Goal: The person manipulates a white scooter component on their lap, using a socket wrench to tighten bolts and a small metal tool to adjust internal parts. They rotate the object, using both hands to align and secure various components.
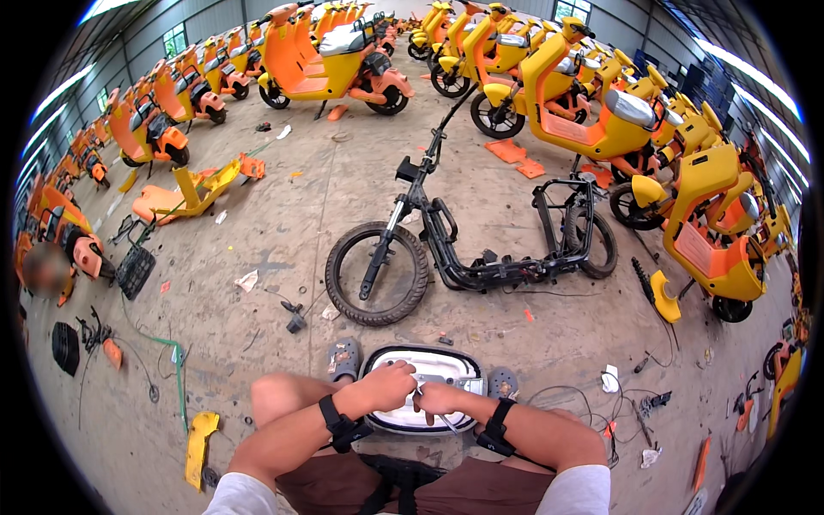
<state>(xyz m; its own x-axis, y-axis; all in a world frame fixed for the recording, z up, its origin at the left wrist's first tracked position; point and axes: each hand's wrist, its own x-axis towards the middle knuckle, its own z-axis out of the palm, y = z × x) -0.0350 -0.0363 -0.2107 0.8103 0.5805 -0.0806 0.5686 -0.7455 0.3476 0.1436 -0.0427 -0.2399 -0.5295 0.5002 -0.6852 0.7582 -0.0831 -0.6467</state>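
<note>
Between my feet lies an oval scooter seat, its white hollow underside facing up inside a black rim. A grey metal bracket spans the hollow. My left hand is closed over the middle of the seat, its fingertips at the bracket; what they pinch is hidden. Beside it, my right hand is closed on a slim metal tool, whose shaft points toward the seat's near right edge. The tool's exact kind is too small to tell. Both hands nearly touch.
Ahead stands a stripped black scooter frame with two wheels. Yellow and orange scooters fill the back and sides. Loose body panels, a yellow cover piece, cables and small parts are scattered over the concrete floor.
</note>
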